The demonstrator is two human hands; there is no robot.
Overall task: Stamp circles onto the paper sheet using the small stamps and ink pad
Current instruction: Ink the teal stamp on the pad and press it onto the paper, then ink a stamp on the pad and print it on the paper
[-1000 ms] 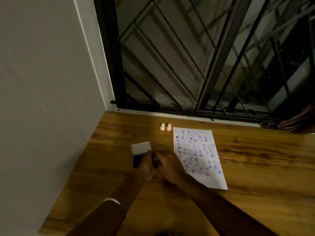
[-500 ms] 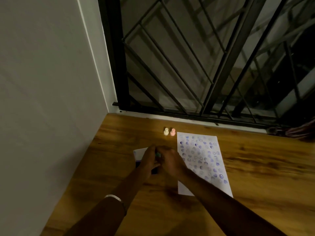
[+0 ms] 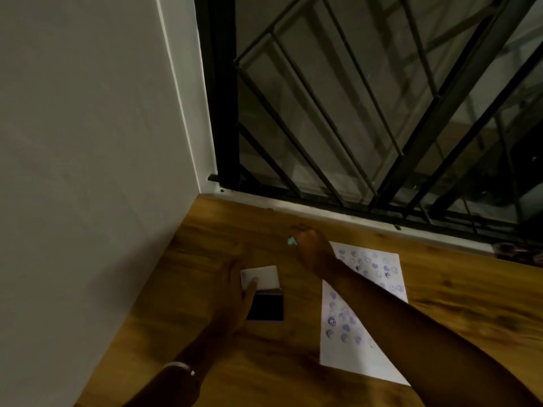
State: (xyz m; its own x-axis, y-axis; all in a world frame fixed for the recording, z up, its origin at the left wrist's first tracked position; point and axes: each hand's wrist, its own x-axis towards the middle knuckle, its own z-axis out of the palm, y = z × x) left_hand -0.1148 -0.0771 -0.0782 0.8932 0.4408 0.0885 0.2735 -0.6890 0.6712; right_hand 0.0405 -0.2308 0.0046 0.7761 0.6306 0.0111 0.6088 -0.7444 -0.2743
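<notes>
Pinched in the right hand (image 3: 308,245) is a small pale stamp (image 3: 291,240), only a sliver of it showing at the fingertips; the hand is curled around it at the far edge of the table, at twelve o'clock from the ink pad. Whether the stamp touches the wood cannot be told through the blur. The left hand (image 3: 235,292) lies spread and flat at the pad's nine o'clock side, its thumb (image 3: 251,287) resting on the open lid, gripping nothing.

Behind everything, a black window grille (image 3: 367,113) fills the view from twelve to three o'clock, with a plain wall (image 3: 88,142) at nine. The wooden table (image 3: 191,333) runs below both.

On the table, the paper (image 3: 352,356) lies at three o'clock from the pad, well apart from it, and is covered with blue-violet round prints. The right forearm crosses over its middle, hiding a band of those prints.

The ink pad (image 3: 266,308) sits open between the two hands, dark inked face toward the person. Its white lid (image 3: 264,276) is folded back at the twelve o'clock end.

A thin bangle (image 3: 179,366) circles the left wrist at six o'clock.
</notes>
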